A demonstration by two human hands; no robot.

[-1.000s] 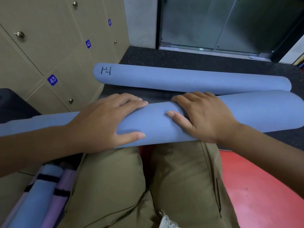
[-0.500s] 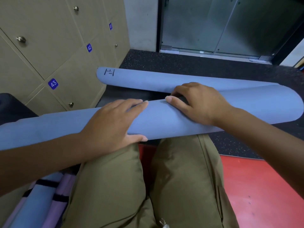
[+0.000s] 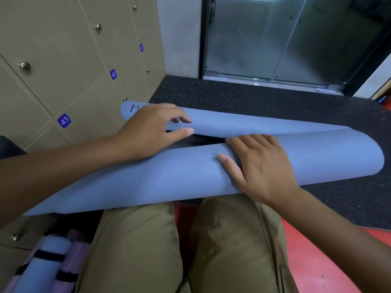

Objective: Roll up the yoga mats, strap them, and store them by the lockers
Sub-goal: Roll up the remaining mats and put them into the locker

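Note:
A blue yoga mat (image 3: 160,178) lies rolled across the floor in front of my knees, its loose far edge curling up beyond the roll. My left hand (image 3: 152,130) rests on that far flap near its printed logo, thumb and fingers pinching the flap's edge. My right hand (image 3: 260,166) presses flat on top of the roll, fingers spread and curled over its far side. The dark underside of the mat shows in the gap between roll and flap.
Tan lockers (image 3: 63,60) numbered 41 to 43 stand at the left. Strapped blue and purple rolled mats (image 3: 50,265) lean at the lower left. A glass door (image 3: 285,39) is ahead. Black speckled flooring (image 3: 254,96) meets red floor (image 3: 313,265) at the right.
My left hand has left the roll and reached forward onto the loose far flap, gripping its edge. My right hand has slid back onto the top of the roll.

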